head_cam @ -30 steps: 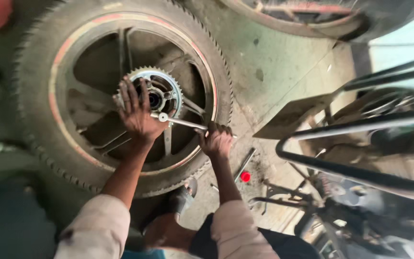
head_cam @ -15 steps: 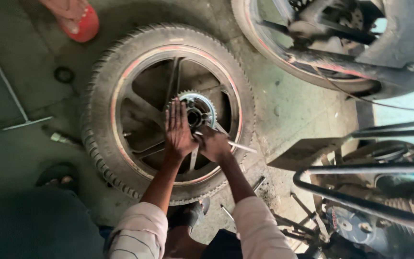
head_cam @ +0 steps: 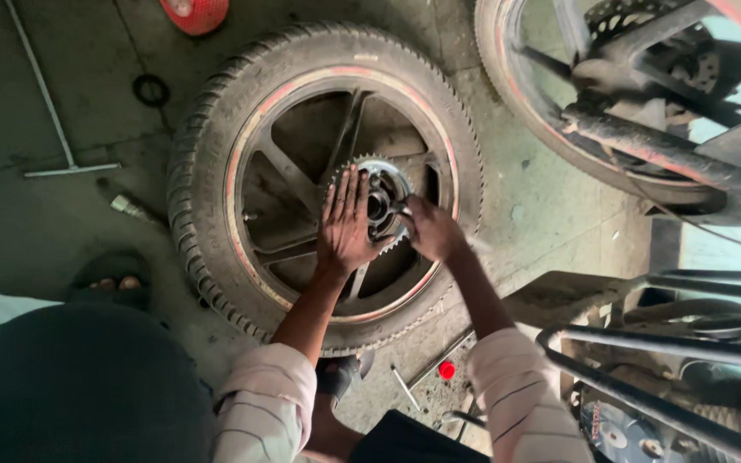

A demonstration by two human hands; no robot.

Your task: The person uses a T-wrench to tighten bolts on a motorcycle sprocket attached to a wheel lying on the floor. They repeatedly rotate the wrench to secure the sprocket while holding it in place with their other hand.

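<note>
A motorcycle wheel with a black tyre (head_cam: pixel 203 171) and dark spoked rim lies flat on the concrete floor. A toothed metal sprocket (head_cam: pixel 388 171) sits on its hub. My left hand (head_cam: pixel 345 227) is pressed flat on the sprocket's left side with the fingers spread. Just to the right of the hub, my right hand (head_cam: pixel 430 230) is closed around a slim metal wrench (head_cam: pixel 477 245). The wrench handle is blurred, and its head is hidden by the hand.
A second motorcycle wheel (head_cam: pixel 576 137) stands at the top right, and a bike frame (head_cam: pixel 662 364) fills the lower right. A T-handle wrench (head_cam: pixel 53 129), rubber ring (head_cam: pixel 151 88), socket (head_cam: pixel 129 207), small red cap (head_cam: pixel 446 369) and sandalled foot (head_cam: pixel 113 276) are on the floor.
My right hand has swung the wrench round and drawn in close to the hub. The left hand stays on the sprocket. The view has shifted, showing more floor at the left.
</note>
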